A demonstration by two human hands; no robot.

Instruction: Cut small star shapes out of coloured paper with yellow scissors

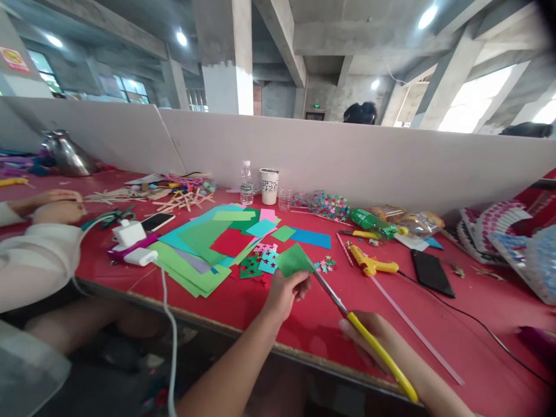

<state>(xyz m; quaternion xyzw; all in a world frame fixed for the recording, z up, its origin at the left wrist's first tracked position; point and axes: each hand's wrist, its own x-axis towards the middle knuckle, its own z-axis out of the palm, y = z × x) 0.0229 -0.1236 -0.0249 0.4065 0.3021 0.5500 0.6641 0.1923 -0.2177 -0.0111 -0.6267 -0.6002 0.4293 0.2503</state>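
Note:
My left hand (284, 292) is closed in a pinch on a small green paper square (293, 259), held just above the red table (478, 341). My right hand (369, 336) is wrapped round yellow-handled scissors (347, 313). The scissor blades point up and left and meet the right edge of the green paper. Small green and teal punched paper pieces (260, 263) lie just left of the green square.
A spread of coloured paper sheets (208, 243) lies to the left. A yellow glue gun (371, 263), a black phone (432, 272), its cable and a clear stick lie to the right. A bottle (246, 183), a cup (269, 185), sticks and chargers stand behind. Another person's arms (47, 208) rest at far left.

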